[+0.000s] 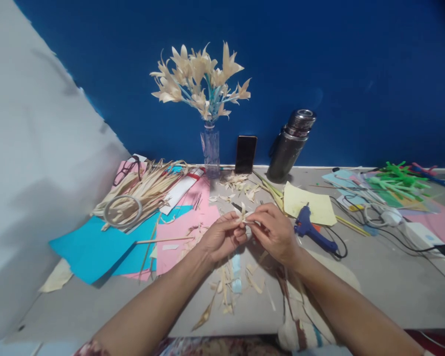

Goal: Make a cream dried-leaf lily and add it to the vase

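Flower (243, 212), pale and pointed, sits pinched by 2 hands: left hand (222, 236) and right hand (275, 234).

L hand (222, 235) & R hand (273, 232) bare, forearms (159, 296) too. Sleeve edge (92, 349) btm L of frame: reddish/pale print. Similar print cloth (207, 347) btm ctr.

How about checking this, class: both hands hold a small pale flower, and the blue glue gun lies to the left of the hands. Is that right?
Not quite: the head view shows the blue glue gun lying to the right of the hands, not the left. The left hand and right hand do hold the small pale flower.
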`<state>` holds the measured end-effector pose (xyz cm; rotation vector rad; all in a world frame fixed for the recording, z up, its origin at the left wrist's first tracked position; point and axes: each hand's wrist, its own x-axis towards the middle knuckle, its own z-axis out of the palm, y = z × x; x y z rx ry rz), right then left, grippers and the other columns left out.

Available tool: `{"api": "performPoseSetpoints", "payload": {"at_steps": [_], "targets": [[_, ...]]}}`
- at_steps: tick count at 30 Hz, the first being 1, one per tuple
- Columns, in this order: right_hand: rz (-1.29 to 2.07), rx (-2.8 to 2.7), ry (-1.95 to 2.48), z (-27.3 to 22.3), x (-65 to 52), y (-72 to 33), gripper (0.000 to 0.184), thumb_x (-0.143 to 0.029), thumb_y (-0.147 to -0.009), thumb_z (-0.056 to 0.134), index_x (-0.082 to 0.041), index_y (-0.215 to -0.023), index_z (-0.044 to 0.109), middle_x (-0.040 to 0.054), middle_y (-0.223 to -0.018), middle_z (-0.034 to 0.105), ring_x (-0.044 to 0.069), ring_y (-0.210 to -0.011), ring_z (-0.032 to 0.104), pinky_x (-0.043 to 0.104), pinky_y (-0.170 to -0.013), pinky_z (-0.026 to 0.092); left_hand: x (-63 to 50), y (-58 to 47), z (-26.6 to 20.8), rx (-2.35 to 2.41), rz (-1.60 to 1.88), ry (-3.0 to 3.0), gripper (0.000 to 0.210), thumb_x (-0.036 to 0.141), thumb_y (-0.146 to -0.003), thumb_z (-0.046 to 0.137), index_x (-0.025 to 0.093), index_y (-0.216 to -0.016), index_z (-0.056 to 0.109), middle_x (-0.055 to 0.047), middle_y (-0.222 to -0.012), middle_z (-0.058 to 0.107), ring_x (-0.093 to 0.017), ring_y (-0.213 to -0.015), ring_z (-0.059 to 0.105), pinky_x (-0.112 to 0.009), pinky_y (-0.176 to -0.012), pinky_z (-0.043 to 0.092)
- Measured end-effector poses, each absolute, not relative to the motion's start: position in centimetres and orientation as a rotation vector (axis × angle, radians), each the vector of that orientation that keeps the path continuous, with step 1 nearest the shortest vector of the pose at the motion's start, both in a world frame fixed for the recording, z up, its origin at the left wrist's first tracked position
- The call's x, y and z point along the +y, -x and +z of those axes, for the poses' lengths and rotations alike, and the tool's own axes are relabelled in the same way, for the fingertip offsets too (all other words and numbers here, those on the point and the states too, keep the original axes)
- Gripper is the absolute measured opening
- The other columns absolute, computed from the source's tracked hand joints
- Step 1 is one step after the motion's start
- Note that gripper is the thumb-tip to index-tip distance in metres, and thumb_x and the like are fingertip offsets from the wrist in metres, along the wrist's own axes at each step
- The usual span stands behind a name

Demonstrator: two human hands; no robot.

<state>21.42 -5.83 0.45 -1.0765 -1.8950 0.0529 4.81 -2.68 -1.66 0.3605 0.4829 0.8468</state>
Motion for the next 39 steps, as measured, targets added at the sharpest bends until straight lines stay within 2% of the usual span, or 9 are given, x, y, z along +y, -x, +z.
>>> {"api": "performPoseSetpoints", "payload": {"at_steps": [5,15,23,31,39], "targets": [[0.014,-1.917,1.073,0.67,-5.92,-21.46,0.013,-0.015,-0.093,0.06,-0.022,-0.092,0.071,0.0063,-0.087,0.063,0.016,-0.071,0.061,0.027,-0.061,0.05,-2.62,-4.87,-1.72,0.492,0.854,-0.358,0.023,0.004,-0.065,0.078,0.013,-0.076,0.06,-0.002,-0.062,0.059,-0.006,-0.05,0.046,-0.018,-0.051,0.037],[-0.068,-1.911,1.086,0.64,-5.79,-21.54,0.011,-0.014,-0.09,0.062,-0.022,-0.09,0.069,0.0066,-0.086,0.065,0.019,-0.078,0.064,0.03,-0.068,0.052,-3.11,-5.15,-1.39,0.505,0.902,-0.492,0.026,0.012,-0.067,0.086,0.013,-0.079,0.063,-0.001,-0.063,0.063,-0.008,-0.054,0.055,-0.022,-0.061,0.047],[-0.159,-1.931,1.059,1.0,-5.89,-21.52,0.011,-0.012,-0.089,0.062,-0.022,-0.087,0.067,0.0068,-0.086,0.067,0.019,-0.079,0.064,0.031,-0.068,0.051,-2.96,-5.27,-1.41,0.517,0.909,-0.6,0.026,0.013,-0.064,0.088,0.01,-0.075,0.065,-0.004,-0.064,0.065,-0.009,-0.052,0.056,-0.021,-0.057,0.044],[-0.139,-1.963,1.056,1.1,-6.1,-21.35,0.013,-0.011,-0.089,0.061,-0.022,-0.09,0.068,0.0072,-0.088,0.067,0.02,-0.08,0.064,0.031,-0.068,0.05,-3.34,-5.71,-1.34,0.577,0.951,-0.657,0.027,0.022,-0.064,0.089,0.01,-0.07,0.065,-0.001,-0.058,0.06,-0.008,-0.051,0.052,-0.019,-0.054,0.043],[-0.084,-1.895,0.996,0.89,-5.72,-21.54,0.012,-0.012,-0.089,0.064,-0.021,-0.097,0.066,0.0071,-0.087,0.068,0.02,-0.08,0.065,0.031,-0.068,0.053,-2.5,-5.04,-1.02,0.665,1.024,-0.66,0.033,0.024,-0.055,0.093,0.01,-0.07,0.068,-0.005,-0.067,0.069,-0.008,-0.051,0.057,-0.019,-0.053,0.045]]}}
